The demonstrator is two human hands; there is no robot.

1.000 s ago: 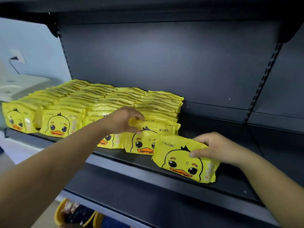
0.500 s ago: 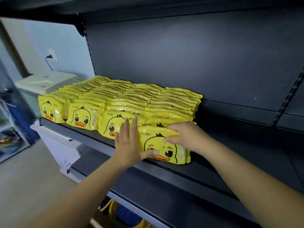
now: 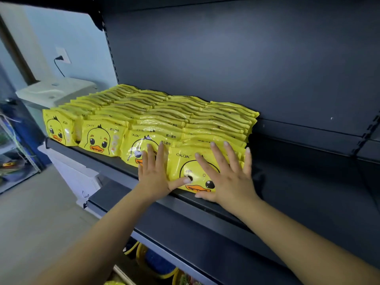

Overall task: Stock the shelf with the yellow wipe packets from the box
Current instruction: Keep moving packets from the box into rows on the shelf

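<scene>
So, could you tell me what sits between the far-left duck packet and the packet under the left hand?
In the head view, one more front packet stands between the far-left packet and the packet that the left hand presses.

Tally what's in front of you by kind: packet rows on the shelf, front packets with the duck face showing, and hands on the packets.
Rows of yellow wipe packets on the shelf: 4
Front packets showing a duck face: 4
Hands flat against packets: 2, left hand and right hand
Total: 10
</scene>
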